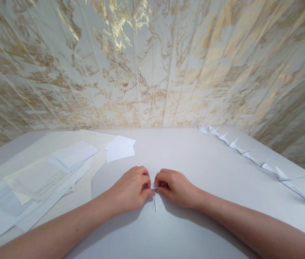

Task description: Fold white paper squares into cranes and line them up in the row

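At the middle of the table, my left hand [135,189] and my right hand [175,187] meet, fingertips pinched close together. Between them is a small piece of white paper [155,203], seen almost edge-on with a thin part pointing down toward me. My fingers cover most of it, so its folded shape cannot be made out. Beyond my left hand lie several small white paper sheets [121,148], loosely overlapped. Along the right side runs a row of folded white paper pieces [245,154] with points sticking up.
On the left, larger sheets and printed pages [41,180] are spread in a loose pile, with a folded white paper [73,154] on top. The white table [168,151] ends against a wall covering [152,72] with a gold pattern.
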Available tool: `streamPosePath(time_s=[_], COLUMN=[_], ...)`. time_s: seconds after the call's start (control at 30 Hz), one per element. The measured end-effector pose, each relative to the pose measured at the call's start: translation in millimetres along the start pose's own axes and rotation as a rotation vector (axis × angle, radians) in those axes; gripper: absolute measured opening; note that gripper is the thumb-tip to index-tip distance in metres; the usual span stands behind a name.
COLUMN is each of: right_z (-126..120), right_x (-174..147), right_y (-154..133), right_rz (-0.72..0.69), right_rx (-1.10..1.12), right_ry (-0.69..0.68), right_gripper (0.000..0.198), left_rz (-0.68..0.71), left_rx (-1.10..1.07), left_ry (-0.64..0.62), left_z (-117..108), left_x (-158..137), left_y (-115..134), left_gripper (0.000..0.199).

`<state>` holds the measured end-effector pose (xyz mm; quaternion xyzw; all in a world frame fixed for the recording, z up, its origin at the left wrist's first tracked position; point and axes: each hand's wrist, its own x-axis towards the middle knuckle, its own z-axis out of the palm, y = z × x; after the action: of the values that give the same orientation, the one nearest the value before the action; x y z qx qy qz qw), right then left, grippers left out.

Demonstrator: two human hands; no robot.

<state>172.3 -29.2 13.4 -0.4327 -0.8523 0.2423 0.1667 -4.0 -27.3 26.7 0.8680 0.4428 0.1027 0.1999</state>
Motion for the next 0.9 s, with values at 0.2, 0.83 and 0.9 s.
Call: streamPosePath(time_s=[0.2, 0.83, 0.9], right_z=[1, 5, 5], right_x=[0, -1, -1], right_y=[-2, -8, -8], right_rz=[0.016, 0.024, 0.024], right_rx=[-0.073, -0.236, -0.254], right_ry=[0.002, 0.014, 0.016], right_gripper=[0.009, 0.012, 0.011], left_rz=[-0.014, -0.118, -0.111], left_rx=[-0.004, -0.139, -0.113], left_ry=[0.055, 0.055, 0.077], left_z=[6, 10, 12], left_x=[5, 6, 5], left_y=[-4, -4, -3], left_gripper=[0.023, 0.022, 0.023])
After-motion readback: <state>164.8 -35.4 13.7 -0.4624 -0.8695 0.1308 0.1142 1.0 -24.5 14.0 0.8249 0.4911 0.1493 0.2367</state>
